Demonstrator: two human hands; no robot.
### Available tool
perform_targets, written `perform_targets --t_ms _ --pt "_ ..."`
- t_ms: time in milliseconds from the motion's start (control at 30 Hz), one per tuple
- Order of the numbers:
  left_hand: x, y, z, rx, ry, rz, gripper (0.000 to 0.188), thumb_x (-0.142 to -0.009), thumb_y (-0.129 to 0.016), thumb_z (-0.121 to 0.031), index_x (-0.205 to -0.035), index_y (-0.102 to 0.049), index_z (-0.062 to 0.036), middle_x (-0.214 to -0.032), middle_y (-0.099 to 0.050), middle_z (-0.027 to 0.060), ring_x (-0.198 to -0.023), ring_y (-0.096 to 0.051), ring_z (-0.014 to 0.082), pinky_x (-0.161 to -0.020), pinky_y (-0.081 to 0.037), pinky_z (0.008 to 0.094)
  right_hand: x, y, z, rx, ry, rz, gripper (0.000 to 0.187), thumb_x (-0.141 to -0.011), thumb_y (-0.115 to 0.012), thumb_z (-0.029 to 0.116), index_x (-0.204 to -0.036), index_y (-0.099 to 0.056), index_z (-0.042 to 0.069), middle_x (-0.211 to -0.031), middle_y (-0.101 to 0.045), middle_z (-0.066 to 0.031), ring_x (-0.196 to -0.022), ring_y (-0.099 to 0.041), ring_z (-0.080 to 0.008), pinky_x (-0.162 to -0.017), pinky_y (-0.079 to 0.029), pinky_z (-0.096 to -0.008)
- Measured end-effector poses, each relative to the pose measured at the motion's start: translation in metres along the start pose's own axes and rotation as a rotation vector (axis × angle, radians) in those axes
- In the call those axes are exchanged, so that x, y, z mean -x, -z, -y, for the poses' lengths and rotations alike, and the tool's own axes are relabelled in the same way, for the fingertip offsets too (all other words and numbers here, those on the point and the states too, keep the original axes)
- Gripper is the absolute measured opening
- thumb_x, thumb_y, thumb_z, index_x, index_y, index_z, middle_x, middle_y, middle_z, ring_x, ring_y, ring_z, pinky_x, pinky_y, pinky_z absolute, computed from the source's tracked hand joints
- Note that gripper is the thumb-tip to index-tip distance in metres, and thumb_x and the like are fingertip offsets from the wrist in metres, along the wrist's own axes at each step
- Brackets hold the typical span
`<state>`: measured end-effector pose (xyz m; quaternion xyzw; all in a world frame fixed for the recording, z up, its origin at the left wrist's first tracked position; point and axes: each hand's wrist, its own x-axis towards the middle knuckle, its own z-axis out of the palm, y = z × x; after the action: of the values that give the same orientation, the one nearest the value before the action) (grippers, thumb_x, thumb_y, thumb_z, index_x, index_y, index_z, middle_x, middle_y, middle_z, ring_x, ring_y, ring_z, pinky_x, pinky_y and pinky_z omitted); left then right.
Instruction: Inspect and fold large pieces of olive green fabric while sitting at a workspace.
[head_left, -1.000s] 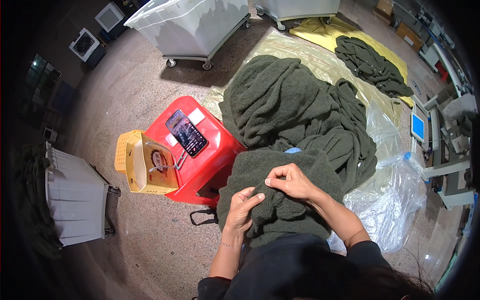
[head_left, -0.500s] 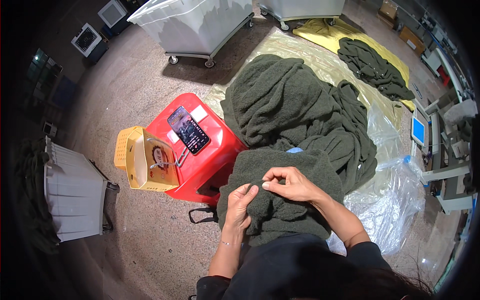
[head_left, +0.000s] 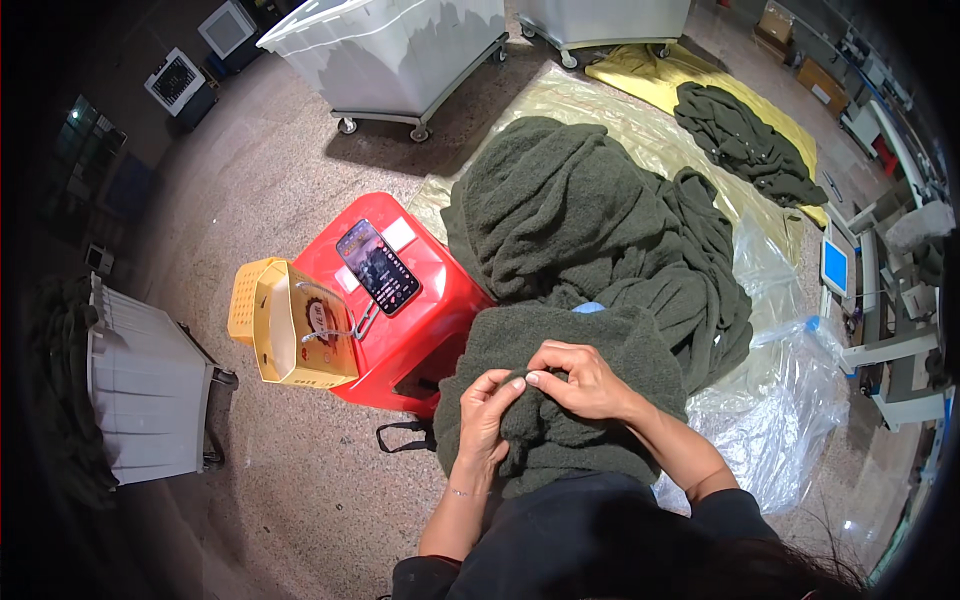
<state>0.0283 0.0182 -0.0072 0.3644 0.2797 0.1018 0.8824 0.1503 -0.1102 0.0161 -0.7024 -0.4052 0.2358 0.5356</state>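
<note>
A thick dark green fleecy cloth (head_left: 640,350) lies over my lap. My left hand (head_left: 480,420) pinches a fold of it between thumb and curled fingers. My right hand (head_left: 582,385) grips the same fold from the other side, its thumb nearly touching the left thumb. Whether anything small sits between the fingertips is too fine to make out. Beyond my hands, more of the fleecy cloth rises in a big heap (head_left: 560,200), with a small light blue patch (head_left: 589,308) showing where the lap cloth meets it.
To the left stands a red plastic stool (head_left: 430,260) bearing a phone (head_left: 377,267) and a yellow box (head_left: 272,320). Grey wheeled bins (head_left: 390,60) are at the back and a white one (head_left: 150,380) at far left. Plastic sheeting (head_left: 770,420) covers floor on the right.
My thumbs have come closer together, and the left fingers have moved slightly right over the pinched fold. The whole view has shifted a little.
</note>
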Motion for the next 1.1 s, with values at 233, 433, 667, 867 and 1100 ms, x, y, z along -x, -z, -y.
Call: perform_targets --t_ms 233,433,667,867,1100 --pt "-0.004 0.004 0.013 -0.168 -0.293 -0.077 0.012 -0.08 -0.063 0.008 -0.083 -0.06 -0.0035 -0.086 -0.066 0.0061 -0.076 -0.059 0.0078 -0.071 -0.048 0.0219 0.004 -0.007 0.014 0.319 0.156 -0.006 0.009 -0.084 -0.063 0.011 -0.087 -0.059 0.004 -0.08 -0.059 -0.01 -0.069 -0.059 -0.0323 -0.057 -0.045 -0.0395" --pt "0.006 0.006 0.004 -0.174 -0.178 -0.023 0.026 -0.078 -0.062 0.013 -0.102 -0.065 0.0045 -0.093 -0.067 0.007 -0.087 -0.061 0.0104 -0.081 -0.049 0.0232 0.006 -0.004 0.015 0.35 0.194 0.001 0.007 -0.084 -0.063 0.01 -0.086 -0.058 0.005 -0.079 -0.057 -0.0091 -0.067 -0.059 -0.031 -0.054 -0.043 -0.0394" --pt "0.01 0.008 0.001 -0.224 -0.153 0.007 0.021 -0.077 -0.063 0.013 -0.096 -0.067 0.0047 -0.094 -0.067 0.0079 -0.086 -0.062 0.0106 -0.08 -0.049 0.0232 0.01 -0.008 0.015 0.373 0.238 -0.014 0.007 -0.083 -0.064 0.009 -0.086 -0.058 0.005 -0.076 -0.055 -0.0087 -0.065 -0.058 -0.0294 -0.053 -0.043 -0.0378" --pt "-0.001 0.005 0.017 -0.191 -0.246 -0.124 0.018 -0.079 -0.058 0.008 -0.094 -0.066 0.0038 -0.087 -0.066 0.0057 -0.078 -0.061 0.0093 -0.073 -0.049 0.0221 0.013 -0.013 0.013 0.345 0.314 -0.02 0.01 -0.081 -0.064 0.005 -0.086 -0.056 0.003 -0.076 -0.053 -0.0102 -0.065 -0.058 -0.03 -0.052 -0.043 -0.0382" --pt "-0.007 0.001 0.026 -0.146 -0.241 -0.136 0.018 -0.08 -0.056 0.006 -0.094 -0.068 0.0023 -0.085 -0.065 0.0025 -0.07 -0.056 0.0056 -0.064 -0.044 0.0198 0.015 -0.016 0.006 0.286 0.278 0.025 0.01 -0.081 -0.061 0.002 -0.085 -0.052 0.002 -0.08 -0.055 -0.0123 -0.068 -0.059 -0.0342 -0.053 -0.045 -0.0414"
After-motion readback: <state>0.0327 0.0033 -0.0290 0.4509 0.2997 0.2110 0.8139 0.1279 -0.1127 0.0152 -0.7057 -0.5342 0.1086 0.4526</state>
